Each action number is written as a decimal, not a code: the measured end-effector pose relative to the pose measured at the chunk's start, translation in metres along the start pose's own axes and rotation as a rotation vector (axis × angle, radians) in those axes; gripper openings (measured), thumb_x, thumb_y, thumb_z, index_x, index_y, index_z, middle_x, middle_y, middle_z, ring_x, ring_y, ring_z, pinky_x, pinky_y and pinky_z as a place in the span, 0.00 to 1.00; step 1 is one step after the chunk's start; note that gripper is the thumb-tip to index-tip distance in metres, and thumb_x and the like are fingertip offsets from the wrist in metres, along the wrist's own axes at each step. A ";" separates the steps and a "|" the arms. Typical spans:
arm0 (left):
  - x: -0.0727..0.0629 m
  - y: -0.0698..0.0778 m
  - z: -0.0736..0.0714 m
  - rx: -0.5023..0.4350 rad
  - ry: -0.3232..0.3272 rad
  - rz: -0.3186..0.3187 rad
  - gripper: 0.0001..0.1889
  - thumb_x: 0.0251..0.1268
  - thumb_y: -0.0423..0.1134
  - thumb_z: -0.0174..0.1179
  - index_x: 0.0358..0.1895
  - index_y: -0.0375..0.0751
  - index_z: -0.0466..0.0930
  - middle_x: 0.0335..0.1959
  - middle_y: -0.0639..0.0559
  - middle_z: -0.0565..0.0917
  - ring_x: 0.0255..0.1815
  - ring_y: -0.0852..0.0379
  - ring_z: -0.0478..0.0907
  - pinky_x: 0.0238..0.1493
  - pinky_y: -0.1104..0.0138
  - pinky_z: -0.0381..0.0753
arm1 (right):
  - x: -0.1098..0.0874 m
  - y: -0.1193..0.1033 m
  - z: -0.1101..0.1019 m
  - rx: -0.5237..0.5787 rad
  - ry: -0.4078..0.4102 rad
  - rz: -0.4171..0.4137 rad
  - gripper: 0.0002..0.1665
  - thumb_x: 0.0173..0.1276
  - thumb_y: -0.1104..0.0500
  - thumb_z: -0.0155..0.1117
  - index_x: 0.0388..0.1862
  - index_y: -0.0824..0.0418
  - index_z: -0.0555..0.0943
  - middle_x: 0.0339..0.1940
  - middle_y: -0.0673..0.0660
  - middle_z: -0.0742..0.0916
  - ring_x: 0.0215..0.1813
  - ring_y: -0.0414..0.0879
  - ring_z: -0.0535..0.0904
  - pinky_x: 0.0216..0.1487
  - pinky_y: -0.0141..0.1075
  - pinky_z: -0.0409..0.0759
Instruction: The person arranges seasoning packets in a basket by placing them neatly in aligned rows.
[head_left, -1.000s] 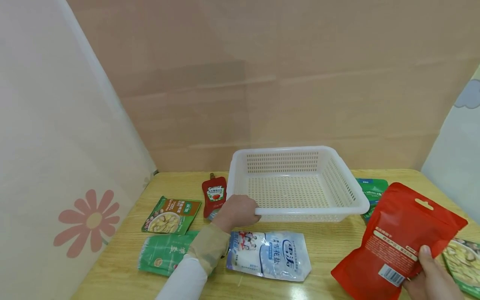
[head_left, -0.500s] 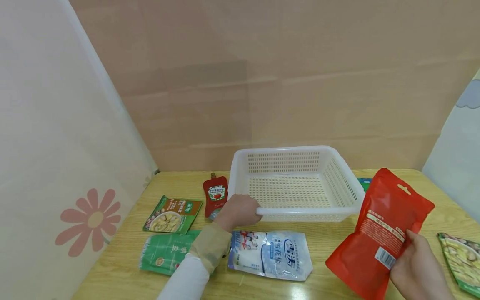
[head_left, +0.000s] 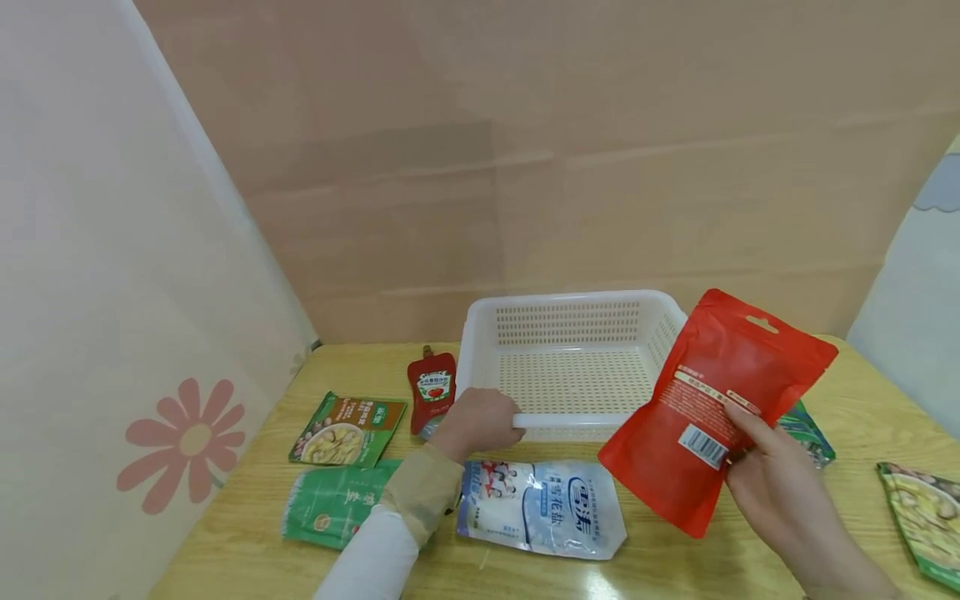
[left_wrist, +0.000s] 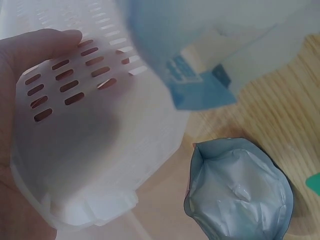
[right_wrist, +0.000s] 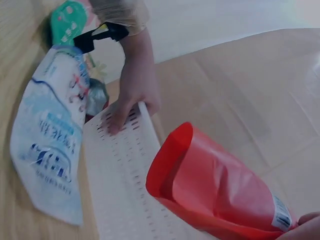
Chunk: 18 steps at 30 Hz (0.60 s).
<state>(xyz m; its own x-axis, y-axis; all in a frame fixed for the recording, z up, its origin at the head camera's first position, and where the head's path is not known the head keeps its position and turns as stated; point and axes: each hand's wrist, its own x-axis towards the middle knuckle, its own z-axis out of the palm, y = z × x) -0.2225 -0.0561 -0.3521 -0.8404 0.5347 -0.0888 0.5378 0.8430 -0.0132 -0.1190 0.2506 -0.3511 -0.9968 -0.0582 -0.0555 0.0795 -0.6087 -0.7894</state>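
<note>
In the head view my left hand [head_left: 482,423] grips the front left corner of a white perforated plastic basket [head_left: 577,421]. The left wrist view shows its thumb lying against the slotted wall. My right hand [head_left: 772,471] pinches a red pouch [head_left: 697,400] with a white barcode label, thumb on the label side and fingers behind, hidden. The pouch is tilted in the air and covers the basket's front right corner. Nearest the basket's front lies a blue and white salt pouch [head_left: 540,508], flat on the table.
Left of the basket are a ketchup pouch [head_left: 432,387], a brown and green food packet [head_left: 348,431] and a green pouch [head_left: 330,504]. To the right, a green packet [head_left: 808,433] is partly hidden behind the red pouch, and another food packet [head_left: 926,521] lies near the table's right side.
My right hand has carried the red pouch leftward and up, from the right side of the table to the basket's front right corner. The left hand and the basket have stayed put.
</note>
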 end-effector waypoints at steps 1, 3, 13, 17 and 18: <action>0.000 0.000 0.000 0.000 0.001 0.002 0.17 0.62 0.51 0.58 0.17 0.52 0.74 0.11 0.60 0.67 0.17 0.61 0.65 0.21 0.71 0.66 | 0.001 0.000 0.004 0.000 0.016 0.002 0.20 0.77 0.55 0.43 0.63 0.36 0.58 0.55 0.33 0.74 0.63 0.37 0.53 0.50 0.29 0.79; -0.001 0.001 -0.001 0.005 0.009 0.010 0.17 0.62 0.51 0.58 0.16 0.52 0.73 0.11 0.60 0.66 0.17 0.61 0.65 0.20 0.71 0.66 | 0.003 -0.001 0.012 -0.002 0.058 0.012 0.20 0.76 0.54 0.46 0.62 0.37 0.60 0.54 0.33 0.74 0.63 0.38 0.55 0.49 0.28 0.79; -0.001 0.000 -0.001 -0.015 0.004 0.019 0.14 0.62 0.50 0.59 0.19 0.51 0.76 0.10 0.60 0.65 0.15 0.61 0.64 0.19 0.72 0.66 | 0.020 0.004 0.039 -0.068 0.127 0.053 0.21 0.71 0.48 0.52 0.61 0.40 0.61 0.50 0.32 0.77 0.58 0.34 0.65 0.50 0.24 0.76; -0.001 0.000 -0.001 -0.020 -0.023 0.009 0.14 0.62 0.50 0.60 0.21 0.51 0.78 0.10 0.59 0.66 0.15 0.61 0.66 0.20 0.72 0.67 | 0.021 0.007 0.045 -0.106 0.156 0.086 0.22 0.70 0.45 0.53 0.60 0.40 0.62 0.49 0.31 0.77 0.56 0.33 0.68 0.49 0.23 0.77; 0.000 0.000 -0.001 -0.014 -0.028 0.008 0.14 0.62 0.51 0.59 0.21 0.51 0.78 0.10 0.59 0.66 0.16 0.61 0.66 0.20 0.72 0.67 | 0.020 0.008 0.047 -0.112 0.159 0.094 0.22 0.70 0.45 0.53 0.60 0.39 0.62 0.49 0.31 0.77 0.56 0.33 0.68 0.50 0.23 0.77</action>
<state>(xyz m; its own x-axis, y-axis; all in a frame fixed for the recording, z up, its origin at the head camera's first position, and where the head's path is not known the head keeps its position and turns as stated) -0.2220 -0.0560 -0.3510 -0.8336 0.5399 -0.1165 0.5434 0.8395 0.0020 -0.1382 0.2077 -0.3296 -0.9752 0.0203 -0.2205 0.1789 -0.5143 -0.8388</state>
